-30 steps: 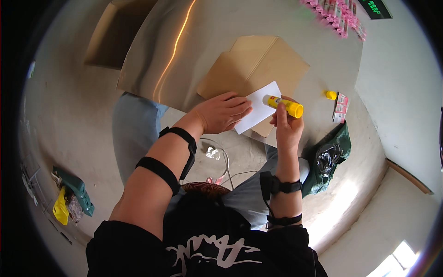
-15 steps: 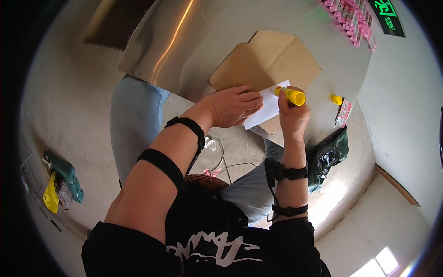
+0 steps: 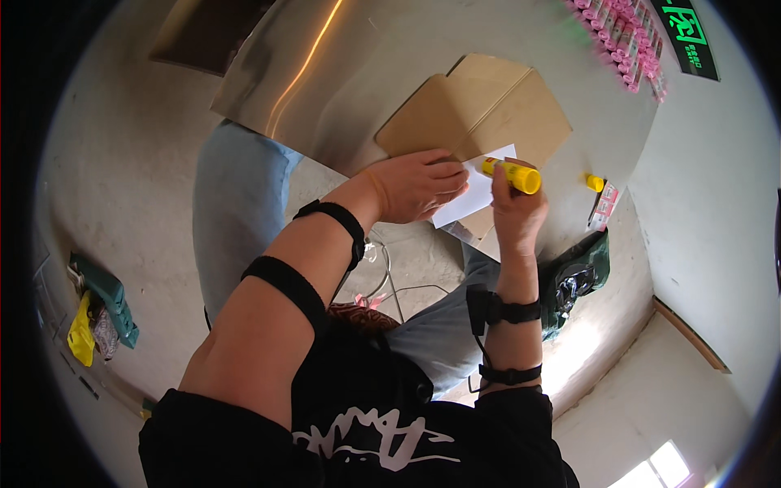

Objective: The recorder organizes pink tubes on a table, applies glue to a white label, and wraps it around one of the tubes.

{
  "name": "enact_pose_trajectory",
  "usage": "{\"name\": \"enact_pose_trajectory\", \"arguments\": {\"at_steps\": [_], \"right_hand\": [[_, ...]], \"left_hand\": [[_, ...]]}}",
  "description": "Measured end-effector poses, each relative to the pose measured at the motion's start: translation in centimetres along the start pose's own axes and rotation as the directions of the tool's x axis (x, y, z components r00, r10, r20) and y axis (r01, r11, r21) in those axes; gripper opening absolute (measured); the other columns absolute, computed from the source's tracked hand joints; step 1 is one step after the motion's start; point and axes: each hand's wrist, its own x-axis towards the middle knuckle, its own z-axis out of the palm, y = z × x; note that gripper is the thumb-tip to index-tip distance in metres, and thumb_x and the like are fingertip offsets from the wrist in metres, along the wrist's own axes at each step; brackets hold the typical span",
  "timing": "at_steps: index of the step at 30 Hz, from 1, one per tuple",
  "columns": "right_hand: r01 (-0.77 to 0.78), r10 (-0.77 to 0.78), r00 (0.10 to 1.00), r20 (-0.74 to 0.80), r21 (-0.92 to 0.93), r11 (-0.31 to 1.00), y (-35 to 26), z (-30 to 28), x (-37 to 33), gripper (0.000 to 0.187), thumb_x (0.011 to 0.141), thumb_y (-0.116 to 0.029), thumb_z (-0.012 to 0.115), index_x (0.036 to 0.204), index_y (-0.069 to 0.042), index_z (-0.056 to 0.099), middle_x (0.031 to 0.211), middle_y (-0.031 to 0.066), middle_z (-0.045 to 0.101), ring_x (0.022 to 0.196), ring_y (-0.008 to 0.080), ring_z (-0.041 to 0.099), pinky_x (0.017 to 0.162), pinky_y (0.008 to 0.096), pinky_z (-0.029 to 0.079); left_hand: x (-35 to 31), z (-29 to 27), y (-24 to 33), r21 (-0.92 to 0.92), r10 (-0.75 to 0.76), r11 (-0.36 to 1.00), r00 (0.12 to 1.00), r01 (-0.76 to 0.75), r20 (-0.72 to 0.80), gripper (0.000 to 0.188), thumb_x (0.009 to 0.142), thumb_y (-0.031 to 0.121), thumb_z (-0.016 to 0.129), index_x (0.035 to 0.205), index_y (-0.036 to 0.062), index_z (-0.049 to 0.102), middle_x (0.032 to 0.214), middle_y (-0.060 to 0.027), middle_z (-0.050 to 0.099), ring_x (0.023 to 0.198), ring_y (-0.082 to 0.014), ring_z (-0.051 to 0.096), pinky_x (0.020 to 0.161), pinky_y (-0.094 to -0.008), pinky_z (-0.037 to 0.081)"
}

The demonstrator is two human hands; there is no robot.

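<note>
A yellow glue stick (image 3: 516, 175) is gripped in my right hand (image 3: 518, 215), its tip end against the white paper (image 3: 465, 202). That paper lies on a piece of brown cardboard (image 3: 502, 102) with a crease across it. My left hand (image 3: 419, 187) rests flat on the paper's left part and the cardboard edge, fingers stretched out and holding nothing. To the right of my right hand, the small yellow cap (image 3: 595, 183) lies on the table by itself.
Beneath everything is a shiny metal table (image 3: 350, 89). Several pink-wrapped tubes (image 3: 622, 41) are piled at its far right. A pink and white box (image 3: 603, 206) lies by the right edge, above a dark green bag (image 3: 582, 272). A green lit sign (image 3: 687, 32) stands beyond.
The glue stick and both hands keep nearly the same place over the paper. The whole view has shifted slightly; nothing has been let go or taken up.
</note>
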Motion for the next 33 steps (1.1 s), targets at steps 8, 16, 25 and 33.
{"name": "enact_pose_trajectory", "arguments": {"at_steps": [8,16,25,33], "right_hand": [[-0.025,0.024,0.991,-0.131,-0.009,1.000,2.4,-0.7,3.3,0.018,0.082,-0.017,0.071,0.089,-0.002,0.064,0.068,0.0016,0.061,0.059,0.0059,0.054,0.057,0.0230,0.046],[0.124,-0.128,0.991,-0.038,-0.090,0.988,0.4,-0.1,0.1,0.021,0.081,-0.018,0.071,0.093,-0.004,0.063,0.067,0.0047,0.062,0.059,0.0091,0.057,0.058,0.0249,0.048],[-0.007,-0.001,0.990,-0.139,-0.059,0.998,2.5,-0.4,4.3,0.019,0.081,-0.018,0.072,0.086,-0.003,0.063,0.063,0.0028,0.061,0.056,0.0081,0.055,0.055,0.0233,0.046],[0.024,-0.013,0.993,-0.118,0.086,0.996,2.2,-1.4,1.5,0.018,0.083,-0.016,0.069,0.091,-0.001,0.063,0.072,0.0049,0.063,0.062,0.0090,0.057,0.058,0.0248,0.047]], "left_hand": [[0.4,-0.1,-0.1,0.017,0.012,1.000,1.000,-0.013,0.022,0.046,0.080,0.023,0.060,0.122,0.0038,0.055,0.125,-0.0049,0.052,0.120,-0.0157,0.043,0.108,-0.0353,0.031],[-0.1,0.1,0.1,0.027,-0.011,1.000,1.000,0.010,0.011,0.048,0.079,0.022,0.061,0.124,0.0047,0.054,0.125,-0.0042,0.052,0.121,-0.0158,0.043,0.109,-0.0358,0.030],[0.0,0.0,0.0,0.026,-0.008,1.000,0.999,0.008,0.032,0.048,0.079,0.023,0.061,0.124,0.0048,0.054,0.126,-0.0031,0.051,0.120,-0.0153,0.044,0.110,-0.0363,0.030],[0.0,-0.2,0.2,0.012,-0.015,1.000,0.999,0.015,0.033,0.048,0.079,0.023,0.061,0.124,0.0048,0.054,0.126,-0.0034,0.051,0.120,-0.0153,0.044,0.109,-0.0362,0.030]]}}
